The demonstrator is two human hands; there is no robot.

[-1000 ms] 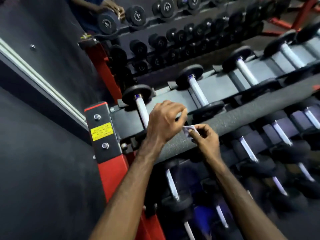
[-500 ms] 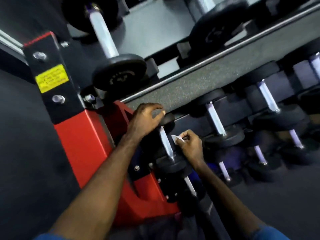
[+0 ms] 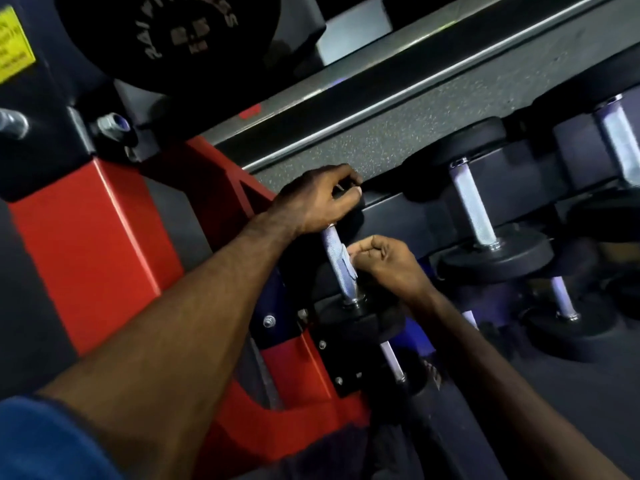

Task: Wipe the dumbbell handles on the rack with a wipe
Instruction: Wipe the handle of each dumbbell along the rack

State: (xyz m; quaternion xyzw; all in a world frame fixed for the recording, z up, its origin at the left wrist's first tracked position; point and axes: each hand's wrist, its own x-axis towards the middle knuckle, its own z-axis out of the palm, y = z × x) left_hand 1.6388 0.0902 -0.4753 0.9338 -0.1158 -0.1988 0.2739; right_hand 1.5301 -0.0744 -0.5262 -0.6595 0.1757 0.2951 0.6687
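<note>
Red rack: right hand pinches wipe (handle).

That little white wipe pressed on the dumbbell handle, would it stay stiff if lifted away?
Probably not. The wipe bends around the handle where the right hand pinches it, so it looks thin and floppy. It seems very light, since fingertips alone hold it. It may tear on the handle's rough texture.
</note>
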